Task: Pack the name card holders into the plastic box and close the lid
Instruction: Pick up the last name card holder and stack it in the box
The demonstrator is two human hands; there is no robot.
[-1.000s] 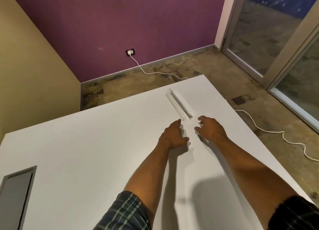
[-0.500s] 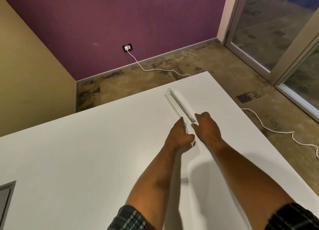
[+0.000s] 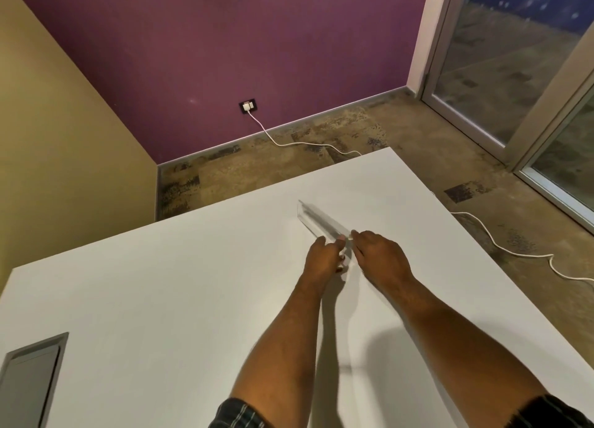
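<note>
The left hand [image 3: 322, 259] and the right hand [image 3: 379, 258] are reaching out side by side over the big white flat table [image 3: 167, 283]. Both are meeting at the near end of a long, see-through plastic name card holder [image 3: 321, 222]. The left grip is pinching that near end, with the thumb and fingers pressed on it. The right grip is curling its fingers down beside the same end and touching it, but I cannot tell if it is really squeezing. The picture is blurry here.

The name card holder is lying on the table, toward the far right part. It is pointing away from the hands, toward the far edge of the table.

Dark checked sleeves [image 3: 239, 413] are showing at the bottom. A grey metal flap [image 3: 30, 379] is sitting in the table at the near left. Past the table, a white cable [image 3: 289, 143] is running across the brown floor [image 3: 418, 132] from a plug [image 3: 248, 106] in the purple wall [image 3: 257, 42]. A glass door [image 3: 501, 74] is standing at the right.
</note>
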